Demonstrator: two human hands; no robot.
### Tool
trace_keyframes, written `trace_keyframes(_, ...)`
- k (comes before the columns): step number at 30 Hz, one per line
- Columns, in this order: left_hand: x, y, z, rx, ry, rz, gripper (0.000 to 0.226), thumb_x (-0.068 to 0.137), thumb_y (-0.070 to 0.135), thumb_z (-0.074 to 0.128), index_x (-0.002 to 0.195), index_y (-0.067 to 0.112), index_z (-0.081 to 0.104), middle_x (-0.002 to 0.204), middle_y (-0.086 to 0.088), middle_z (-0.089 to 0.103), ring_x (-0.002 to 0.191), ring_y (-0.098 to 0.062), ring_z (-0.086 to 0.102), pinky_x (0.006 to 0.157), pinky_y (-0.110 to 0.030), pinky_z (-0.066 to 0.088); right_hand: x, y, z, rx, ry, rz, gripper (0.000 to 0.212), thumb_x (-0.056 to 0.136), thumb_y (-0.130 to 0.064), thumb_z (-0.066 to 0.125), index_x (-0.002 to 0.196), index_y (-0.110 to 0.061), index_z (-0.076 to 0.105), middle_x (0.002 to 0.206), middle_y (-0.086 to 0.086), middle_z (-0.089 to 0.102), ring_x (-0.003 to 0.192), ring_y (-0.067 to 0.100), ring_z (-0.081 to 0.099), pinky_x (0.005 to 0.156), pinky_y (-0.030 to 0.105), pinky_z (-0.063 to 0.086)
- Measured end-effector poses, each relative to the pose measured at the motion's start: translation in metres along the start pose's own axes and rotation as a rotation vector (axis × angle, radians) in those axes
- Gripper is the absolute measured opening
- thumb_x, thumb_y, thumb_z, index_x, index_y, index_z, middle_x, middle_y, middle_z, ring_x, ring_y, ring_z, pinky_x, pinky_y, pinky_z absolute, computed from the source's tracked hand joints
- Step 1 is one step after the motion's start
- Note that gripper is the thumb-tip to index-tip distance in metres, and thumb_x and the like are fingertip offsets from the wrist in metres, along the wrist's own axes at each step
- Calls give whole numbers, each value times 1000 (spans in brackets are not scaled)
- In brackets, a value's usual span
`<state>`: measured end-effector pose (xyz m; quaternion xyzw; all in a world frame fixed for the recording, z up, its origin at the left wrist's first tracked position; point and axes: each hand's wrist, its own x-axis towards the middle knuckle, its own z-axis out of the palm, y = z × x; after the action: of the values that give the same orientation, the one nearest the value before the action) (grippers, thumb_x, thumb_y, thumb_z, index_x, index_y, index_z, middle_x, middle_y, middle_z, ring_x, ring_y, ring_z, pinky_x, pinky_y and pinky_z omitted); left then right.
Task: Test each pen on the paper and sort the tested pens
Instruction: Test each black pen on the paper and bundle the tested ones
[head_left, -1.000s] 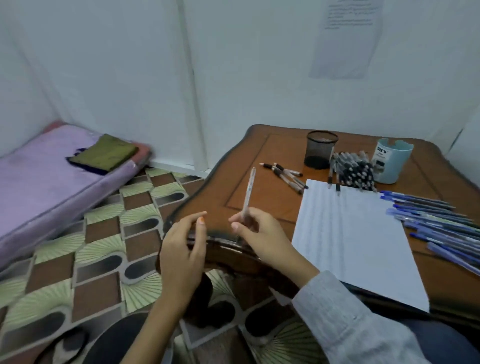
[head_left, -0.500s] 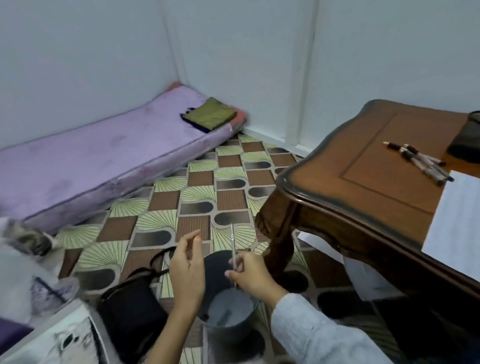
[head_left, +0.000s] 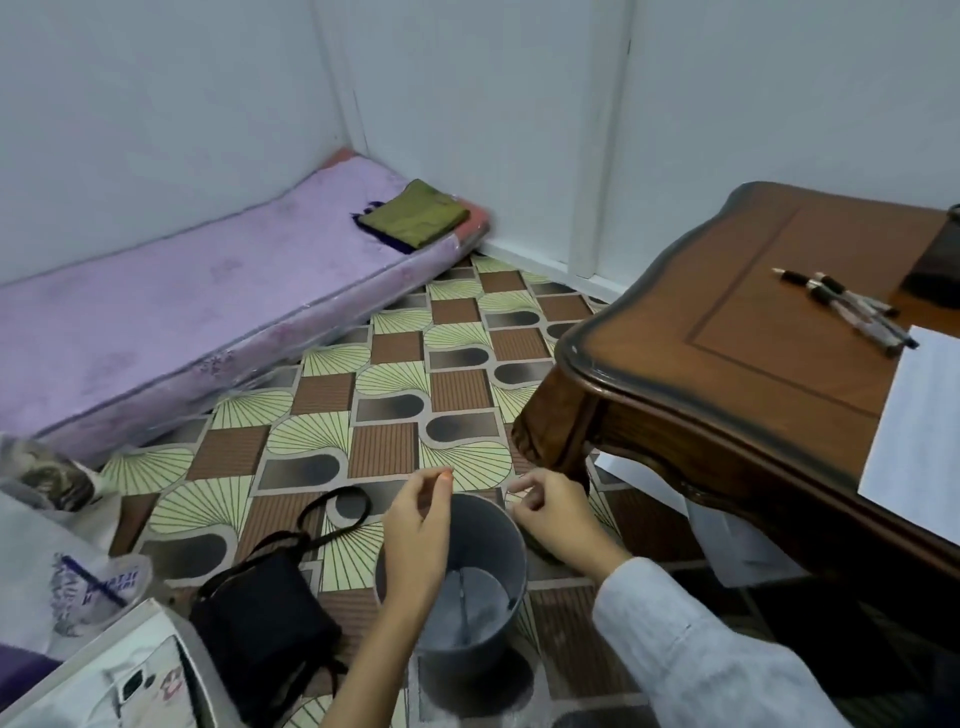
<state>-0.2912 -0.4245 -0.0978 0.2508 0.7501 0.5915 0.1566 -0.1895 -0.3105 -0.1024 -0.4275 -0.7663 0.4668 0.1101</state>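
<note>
tiled floor, grey bin (head_left: 485, 530) below.
left hand (head_left: 418, 525), right hand (head_left: 558, 514) loose and empty; i should release pens centred above.

glossy wooden table (head_left: 727, 364), matt plastic bucket (head_left: 498, 535)

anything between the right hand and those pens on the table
Only the table edge: the right hand hangs low by the bin, beside its leg. The wood before the pens is bare.
</note>
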Motion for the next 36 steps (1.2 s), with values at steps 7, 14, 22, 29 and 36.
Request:
trace_keyframes(7, 20, 94, 57, -142, -127, 228, 16, 96, 14, 53, 97, 15, 69, 89, 7, 69, 81, 6, 61, 67, -7, 44, -8, -53, -106, 143, 233, -220, 13, 86, -15, 68, 96, -22, 68, 73, -8, 62, 64, 1, 54, 60, 13, 40)
trace_keyframes(14, 32, 158, 143, -154, -326, 375, 16, 95, 15, 54, 100, 17, 69, 95, 9, 68, 89, 3, 60, 73, -9, 42, -20, -51, -228, 193, 403, -184, 15, 91, -8, 61, 97, -19, 67, 81, 1, 70, 65, 13, 63, 57, 22, 54)
trace_keyframes(22, 21, 186, 250, -68, -573, 455, 14, 94, 18, 55, 96, 20, 68, 88, 12, 65, 76, 6, 56, 65, -9, 39, -14, 30, -324, 175, 659, 45, 19, 92, -2, 57, 90, -15, 71, 78, 5, 69, 60, 12, 61, 50, 13, 50)
trace_keyframes(29, 7, 189, 319, 159, -780, 601, 16, 92, 26, 57, 105, 21, 67, 108, 10, 64, 104, -3, 54, 90, -22, 46, -2, 88, -359, 141, 748, 167, 14, 89, -6, 63, 102, -8, 70, 77, 7, 67, 67, 18, 63, 60, 24, 49)
trace_keyframes(36, 12, 177, 347, 267, -789, 775, 27, 87, 34, 67, 108, 17, 68, 128, 9, 57, 123, -1, 41, 90, 1, 24, 22, 107, -363, -97, 768, 169, 25, 92, -24, 62, 112, -10, 68, 93, 0, 64, 79, 10, 55, 74, 25, 42)
